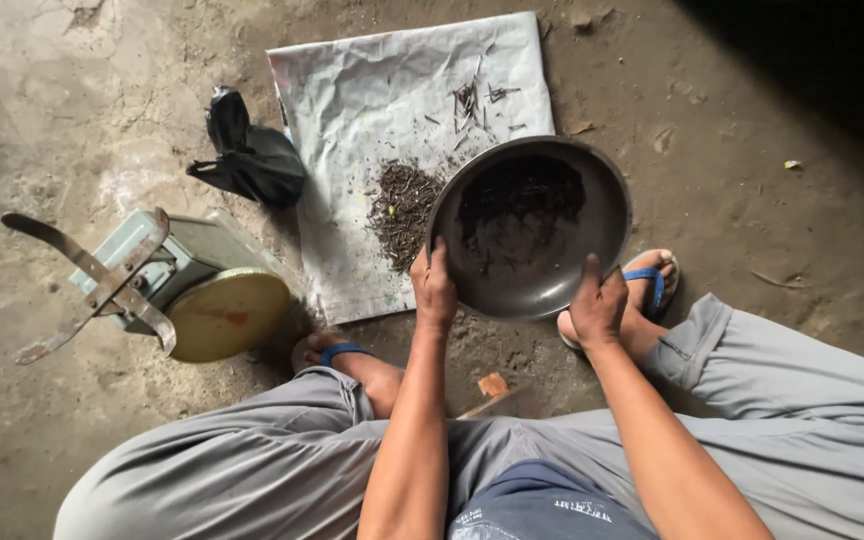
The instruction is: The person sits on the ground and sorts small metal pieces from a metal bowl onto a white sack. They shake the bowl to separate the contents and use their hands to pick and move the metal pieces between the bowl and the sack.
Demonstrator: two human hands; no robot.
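From the head camera, looking straight down, the person squats on a dirt floor [752, 130] with both hands on a round dark metal pan [532, 228]. The left hand [434, 288] clamps the near-left rim, thumb over the edge inside and the other fingers curled under it. The right hand [598, 303] pinches the near-right rim the same way, thumb on top. The pan is held just above the ground, tilted a little away from the person, over the lower right corner of a pale sheet [392, 100] spread on the floor.

Inside the pan lies a thin layer of dark crumbly bits [517, 200]; a small heap of the same dark bits [402, 208] sits on the sheet just beside the pan's left edge.

The pan looks stiff, smooth and fairly light (its load is loose and would slide or spill readily), so two grips opposite each other on the rim seem the steadiest hold.

To the left stand a black plastic bag [252, 155] and a weighing scale [167, 285].
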